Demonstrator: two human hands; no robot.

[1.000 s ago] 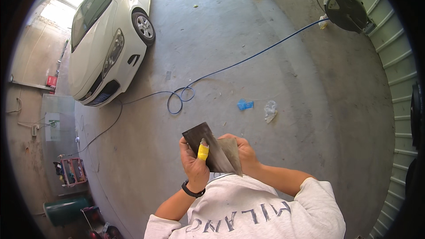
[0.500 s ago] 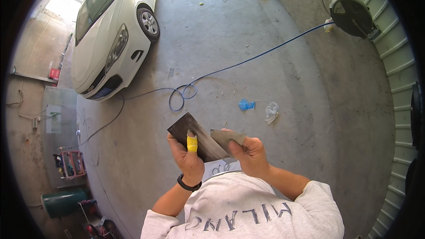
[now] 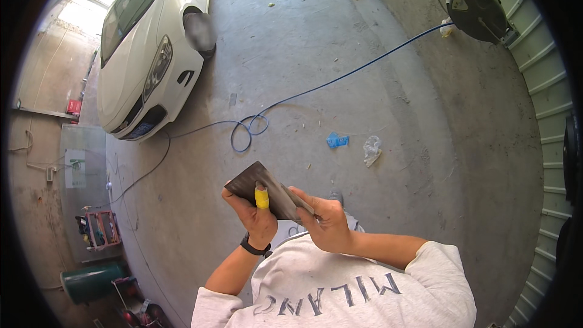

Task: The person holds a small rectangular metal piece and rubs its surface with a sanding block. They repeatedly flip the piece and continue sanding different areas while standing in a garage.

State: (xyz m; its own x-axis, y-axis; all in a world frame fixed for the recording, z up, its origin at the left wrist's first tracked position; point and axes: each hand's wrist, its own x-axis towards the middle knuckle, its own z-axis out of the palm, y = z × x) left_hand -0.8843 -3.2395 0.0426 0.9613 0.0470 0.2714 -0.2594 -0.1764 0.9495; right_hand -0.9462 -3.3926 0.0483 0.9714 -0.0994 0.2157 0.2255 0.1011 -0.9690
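Observation:
My left hand [image 3: 259,225] is closed on a flat, dark rectangular metal plate [image 3: 271,183], streaked with lighter grey. Its thumb, with yellow tape around it, presses on the plate's upper face. A black band circles the left wrist. On the plate's right side, my right hand [image 3: 328,225] pinches a thin grey metal scraper [image 3: 299,201] between thumb and fingers. The scraper lies nearly edge-on along the plate, and most of its face is hidden. Whether it touches the plate, I cannot tell.
A white car [image 3: 143,54] stands at the far left. A blue hose [image 3: 340,78] runs across the concrete floor from a wall-mounted reel [image 3: 478,12], looping midway. Blue crumpled wrapping [image 3: 337,140] and a clear plastic bag [image 3: 371,150] lie ahead. At left are a red rack [image 3: 104,229] and green tank [image 3: 91,282].
My right hand has moved left and down, and the scraper has turned from face-on to nearly edge-on against the plate's right side. The plate has shifted slightly left and tilted.

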